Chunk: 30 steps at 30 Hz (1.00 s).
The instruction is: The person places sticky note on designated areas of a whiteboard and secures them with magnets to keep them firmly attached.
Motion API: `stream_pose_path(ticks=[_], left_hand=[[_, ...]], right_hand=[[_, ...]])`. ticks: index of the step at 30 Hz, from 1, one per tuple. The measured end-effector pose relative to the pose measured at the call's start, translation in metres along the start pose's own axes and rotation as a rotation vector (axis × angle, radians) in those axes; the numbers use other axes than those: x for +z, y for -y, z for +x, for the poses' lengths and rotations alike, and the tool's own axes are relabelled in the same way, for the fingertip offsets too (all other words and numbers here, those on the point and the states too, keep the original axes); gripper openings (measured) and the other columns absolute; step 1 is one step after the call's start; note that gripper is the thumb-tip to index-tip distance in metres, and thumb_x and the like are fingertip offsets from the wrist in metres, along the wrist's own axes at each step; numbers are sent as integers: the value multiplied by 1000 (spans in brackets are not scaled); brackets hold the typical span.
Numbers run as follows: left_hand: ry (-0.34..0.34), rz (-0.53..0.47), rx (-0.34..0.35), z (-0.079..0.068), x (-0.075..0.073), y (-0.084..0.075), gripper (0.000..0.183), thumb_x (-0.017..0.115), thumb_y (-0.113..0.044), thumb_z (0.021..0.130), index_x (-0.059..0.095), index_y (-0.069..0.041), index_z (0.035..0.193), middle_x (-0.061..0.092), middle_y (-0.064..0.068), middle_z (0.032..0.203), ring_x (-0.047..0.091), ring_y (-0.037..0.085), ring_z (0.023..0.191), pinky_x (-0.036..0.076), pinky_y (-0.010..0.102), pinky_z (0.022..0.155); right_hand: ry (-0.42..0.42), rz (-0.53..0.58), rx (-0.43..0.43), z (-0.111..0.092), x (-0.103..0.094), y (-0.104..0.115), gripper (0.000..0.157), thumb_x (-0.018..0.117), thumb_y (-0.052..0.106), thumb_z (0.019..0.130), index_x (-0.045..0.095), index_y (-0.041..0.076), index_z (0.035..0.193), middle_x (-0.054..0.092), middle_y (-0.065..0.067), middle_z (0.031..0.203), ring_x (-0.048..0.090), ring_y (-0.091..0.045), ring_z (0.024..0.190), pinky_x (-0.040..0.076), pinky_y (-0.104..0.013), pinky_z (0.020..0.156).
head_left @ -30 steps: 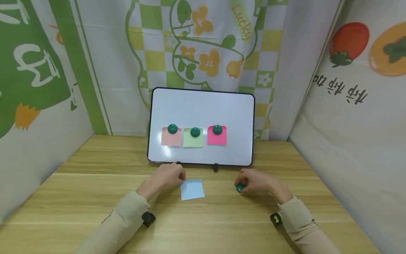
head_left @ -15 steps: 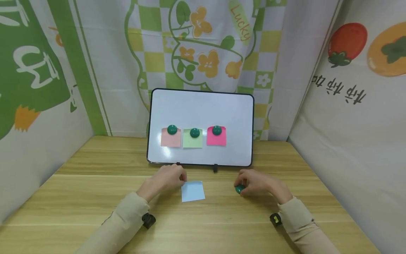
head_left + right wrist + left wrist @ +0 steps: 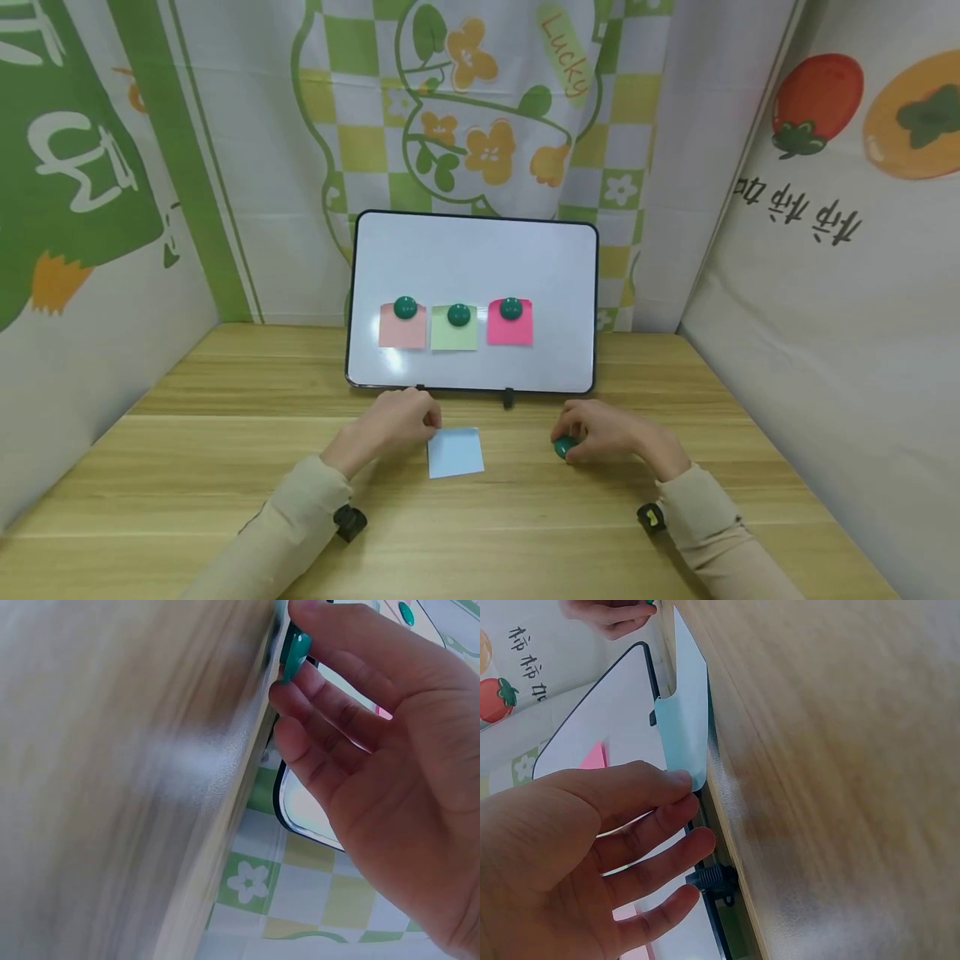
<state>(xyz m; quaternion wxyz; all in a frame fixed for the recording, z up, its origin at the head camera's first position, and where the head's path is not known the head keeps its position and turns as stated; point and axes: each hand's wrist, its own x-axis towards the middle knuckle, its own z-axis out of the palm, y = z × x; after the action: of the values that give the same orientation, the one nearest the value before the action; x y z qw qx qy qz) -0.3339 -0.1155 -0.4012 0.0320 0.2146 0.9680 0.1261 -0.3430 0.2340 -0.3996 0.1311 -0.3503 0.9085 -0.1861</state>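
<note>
My left hand (image 3: 386,421) pinches the upper left corner of a light blue sticky note (image 3: 456,454) close over the wooden table. In the left wrist view, the thumb lies on the blue note (image 3: 686,727), whose sheet bends a little, while the other fingers are loosely curled. To the right, my right hand (image 3: 603,429) holds a round green magnet (image 3: 564,448) between thumb and fingers, low over the tabletop. The right wrist view shows the magnet (image 3: 298,654) edge-on at the fingertips.
Behind the hands a whiteboard (image 3: 472,258) stands on small black feet (image 3: 509,398). Salmon (image 3: 402,335), pale green (image 3: 453,337) and hot pink (image 3: 510,332) sticky notes hang on it, each under a green magnet. A patterned curtain (image 3: 495,100) closes off the back.
The head view has shifted very slightly. Both hands keep their holds on the blue sticky note and the green magnet, nearly still over the table.
</note>
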Motion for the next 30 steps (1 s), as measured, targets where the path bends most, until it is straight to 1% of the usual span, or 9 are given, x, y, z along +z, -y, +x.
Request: stream_pose_path(ticks=[5, 11, 16, 18, 22, 30], left_hand=[[-12, 6, 4, 1, 1, -2, 8, 71, -15, 89, 77, -20, 91, 72, -7, 90, 61, 8, 80, 55, 34, 81], [-49, 7, 55, -1, 1, -5, 7, 71, -14, 88, 76, -19, 89, 72, -7, 86, 61, 7, 77, 54, 32, 75], [-83, 5, 69, -1, -1, -7, 6, 72, -13, 87, 76, -18, 88, 71, -8, 85, 60, 8, 77, 54, 32, 74], [-96, 4, 76, 0, -2, -7, 6, 72, -13, 87, 76, -18, 88, 71, -8, 85, 59, 8, 77, 54, 32, 75], [-117, -13, 99, 4, -3, -9, 6, 71, -13, 87, 76, -17, 89, 70, -7, 84, 59, 8, 78, 53, 31, 75], [-155, 7, 136, 14, -5, -17, 5, 72, -15, 88, 77, -17, 88, 71, -8, 83, 60, 6, 76, 53, 28, 74]], right_hand=[[-8, -2, -5, -2, -1, 0, 28, 78, 18, 85, 73, 14, 112, 60, 2, 105, 59, -14, 96, 50, -26, 81], [-17, 2, 16, -3, -4, 2, 29, 77, 20, 85, 73, 15, 113, 59, 6, 106, 58, -12, 97, 50, -26, 82], [-49, 4, -26, -2, -7, 1, 31, 78, 21, 84, 73, 14, 114, 60, 6, 106, 58, -11, 96, 52, -26, 82], [-53, 7, -34, -1, -8, 1, 31, 77, 22, 85, 72, 13, 114, 61, 6, 107, 58, -11, 96, 52, -26, 82], [-56, 1, -16, -1, -9, 0, 32, 77, 24, 86, 72, 15, 116, 60, 8, 107, 58, -10, 97, 51, -25, 81], [-93, 0, -75, -4, -14, 2, 32, 76, 24, 86, 73, 12, 115, 61, 4, 106, 59, -12, 95, 53, -29, 78]])
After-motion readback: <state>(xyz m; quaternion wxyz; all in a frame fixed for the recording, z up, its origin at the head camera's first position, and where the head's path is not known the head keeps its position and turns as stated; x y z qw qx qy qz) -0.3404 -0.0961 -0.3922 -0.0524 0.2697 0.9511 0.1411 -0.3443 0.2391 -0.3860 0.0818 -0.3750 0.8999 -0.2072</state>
